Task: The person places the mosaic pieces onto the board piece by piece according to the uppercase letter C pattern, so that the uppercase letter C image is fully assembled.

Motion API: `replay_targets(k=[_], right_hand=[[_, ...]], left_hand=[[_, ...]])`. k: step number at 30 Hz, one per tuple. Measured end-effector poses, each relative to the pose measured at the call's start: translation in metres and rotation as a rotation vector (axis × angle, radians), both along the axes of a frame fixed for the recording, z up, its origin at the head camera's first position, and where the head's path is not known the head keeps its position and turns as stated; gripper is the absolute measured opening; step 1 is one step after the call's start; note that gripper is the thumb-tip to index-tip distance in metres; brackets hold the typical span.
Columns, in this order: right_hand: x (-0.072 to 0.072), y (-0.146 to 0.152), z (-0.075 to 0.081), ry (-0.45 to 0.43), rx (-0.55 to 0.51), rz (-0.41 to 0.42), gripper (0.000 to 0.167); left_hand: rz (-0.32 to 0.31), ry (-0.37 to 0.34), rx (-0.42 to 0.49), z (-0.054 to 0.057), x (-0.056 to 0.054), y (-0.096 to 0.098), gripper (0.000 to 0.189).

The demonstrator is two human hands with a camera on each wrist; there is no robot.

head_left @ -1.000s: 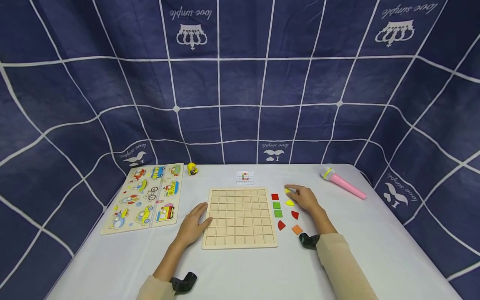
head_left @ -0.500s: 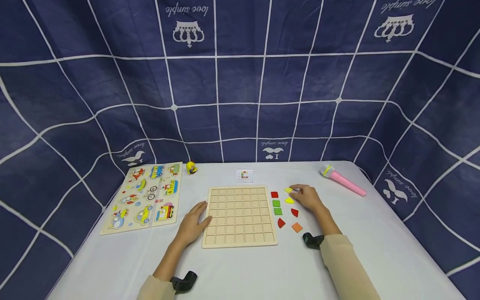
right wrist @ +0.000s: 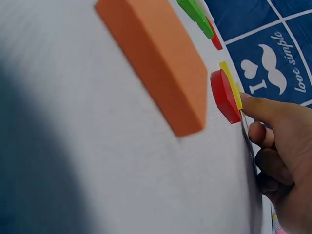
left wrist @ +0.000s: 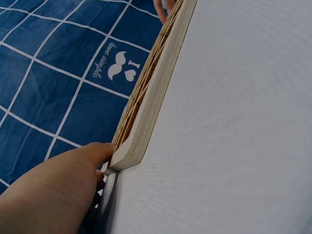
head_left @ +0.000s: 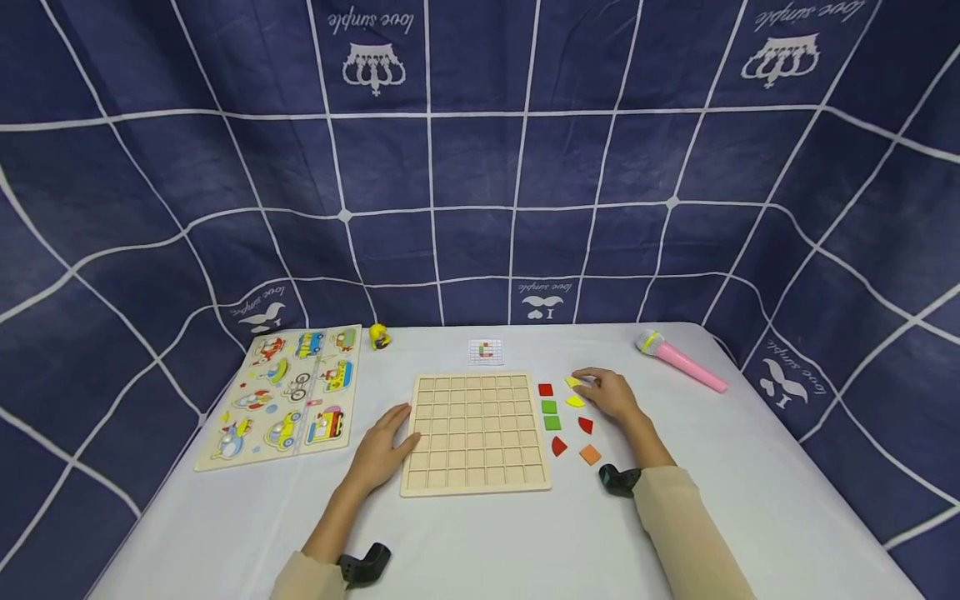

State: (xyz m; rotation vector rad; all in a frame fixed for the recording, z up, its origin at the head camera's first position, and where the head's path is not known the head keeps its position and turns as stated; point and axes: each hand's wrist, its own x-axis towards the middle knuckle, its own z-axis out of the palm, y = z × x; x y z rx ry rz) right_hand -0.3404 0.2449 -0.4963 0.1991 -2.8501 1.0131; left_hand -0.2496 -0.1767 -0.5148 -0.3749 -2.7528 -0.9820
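Observation:
In the head view, my left hand (head_left: 378, 450) rests at the left edge of a wooden grid board (head_left: 476, 433), its thumb over the rim. The left wrist view shows that thumb (left wrist: 100, 152) on the board's corner (left wrist: 127, 153). My right hand (head_left: 611, 396) is right of the board, thumb and forefinger pinching the farther yellow fan-shaped piece (head_left: 572, 382). A second yellow piece (head_left: 575, 402) lies just nearer. In the right wrist view, the thumb is right at a yellow piece (right wrist: 233, 84) behind a red fan-shaped piece (right wrist: 224, 96); the other fingers are curled.
Between board and right hand lie a red square (head_left: 546, 389), green squares (head_left: 551, 422), red fan-shaped pieces (head_left: 558, 447) and an orange square (head_left: 590, 454). A pattern card (head_left: 486, 352) is behind the board. A picture puzzle (head_left: 281, 400), yellow figurine (head_left: 378, 337) and pink toy microphone (head_left: 686, 364) stand around.
My right hand has shifted slightly right and then back left at the farther yellow piece. The left hand stays at the board's edge. The head view has turned a little.

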Motion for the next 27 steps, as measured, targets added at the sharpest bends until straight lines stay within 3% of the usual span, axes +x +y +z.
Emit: replay_targets(k=[12,18,27], right_hand=[[0.002,-0.003,-0.001,0.023,-0.027,-0.057,0.029],[0.012,-0.008,0.009,0.068,-0.082,-0.078,0.031],[0.022,-0.034,0.026,0.168,-0.076,-0.06,0.03]], left_hand=[[-0.013,0.025,0.01,-0.003,0.0,-0.001,0.06],[0.006,-0.005,0.0,-0.003,0.001,-0.001,0.06],[-0.013,0.021,-0.003,0.0,0.001,0.0,0.057]])
